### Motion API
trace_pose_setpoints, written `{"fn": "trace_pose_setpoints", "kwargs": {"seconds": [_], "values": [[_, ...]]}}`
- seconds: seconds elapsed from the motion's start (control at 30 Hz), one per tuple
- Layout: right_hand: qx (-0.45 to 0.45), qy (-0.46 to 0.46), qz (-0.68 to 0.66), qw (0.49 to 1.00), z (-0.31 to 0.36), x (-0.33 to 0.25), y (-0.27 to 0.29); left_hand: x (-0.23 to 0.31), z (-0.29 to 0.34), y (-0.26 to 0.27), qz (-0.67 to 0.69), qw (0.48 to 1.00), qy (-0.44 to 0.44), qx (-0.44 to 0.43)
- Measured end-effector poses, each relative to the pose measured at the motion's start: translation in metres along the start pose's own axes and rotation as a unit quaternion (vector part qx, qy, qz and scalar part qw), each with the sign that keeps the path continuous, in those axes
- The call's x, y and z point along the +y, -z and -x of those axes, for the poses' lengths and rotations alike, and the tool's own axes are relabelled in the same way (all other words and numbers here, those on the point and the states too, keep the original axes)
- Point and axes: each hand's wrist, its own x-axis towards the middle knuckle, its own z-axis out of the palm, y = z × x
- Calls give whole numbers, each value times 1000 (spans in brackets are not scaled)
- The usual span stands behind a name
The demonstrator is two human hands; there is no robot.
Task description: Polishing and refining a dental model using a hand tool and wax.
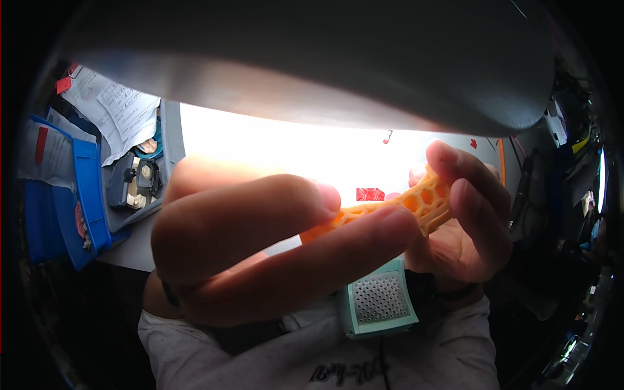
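Observation:
Between my two hands is an orange openwork piece (pixel 430 198) with a honeycomb-like lattice, lifted above the bright white tabletop. My left hand (pixel 253 244) is large in the foreground, its fingers closed along the left part of the piece and covering much of it. Around the right end, the fingers and thumb of my right hand (pixel 478 224) are curled, with the lattice showing between them. The piece slants up toward the right. What exactly it is, I cannot tell.
A big grey lamp-like shade (pixel 312 78) hangs low overhead. To the left are a blue bin (pixel 91 195), a grey tray (pixel 172 133) with dark parts, and papers (pixel 127 110). A small red patterned square (pixel 370 194) lies on the table. Nearer me is a pale green perforated device (pixel 383 299).

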Motion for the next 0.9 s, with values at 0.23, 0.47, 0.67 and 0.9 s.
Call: {"fn": "trace_pose_setpoints", "kwargs": {"seconds": [0.23, 0.47, 0.67, 0.9], "values": [[5, 47, -37, 998, -4, 9, -2, 1, 1, -7, 2, 999, -2, 42], [-9, 5, -29, 1000, -4, 3, 0, 7, 2, -9, -24, 997, -17, 77], [28, -71, -105, 992, -6, -7, -13, 7, 11, -20, 157, 982, 105, 28], [12, -134, -139, 981, -2, -2, -8, 11, 10, -13, 117, 983, 138, 24]]}}
